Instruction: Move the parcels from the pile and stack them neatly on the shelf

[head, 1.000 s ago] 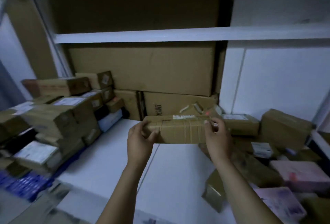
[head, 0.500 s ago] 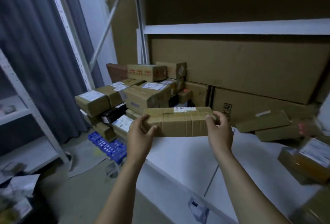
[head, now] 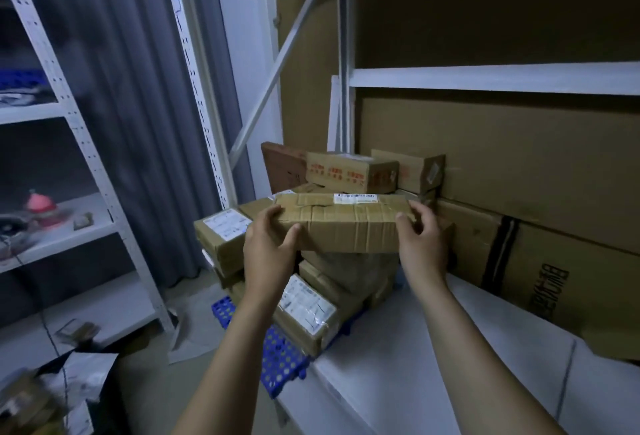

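Both hands hold the long brown parcel (head: pixel 341 223) level above the stacked parcels (head: pixel 311 310) at the left end of the white shelf (head: pixel 374 372). Clear tape bands its creased cardboard; a barcode label (head: pixel 356 197) sits on top. The left hand (head: pixel 266 251) clasps one end, the right hand (head: pixel 422 244) the other, each grip closed on it; whether it touches the stack is unclear.

You have two hands, left hand (head: pixel 268 247) and right hand (head: pixel 422 244), on one long box (head: pixel 346 226). You see at least six smaller boxes (head: pixel 349 173) and one blue plastic grid (head: pixel 280 362).
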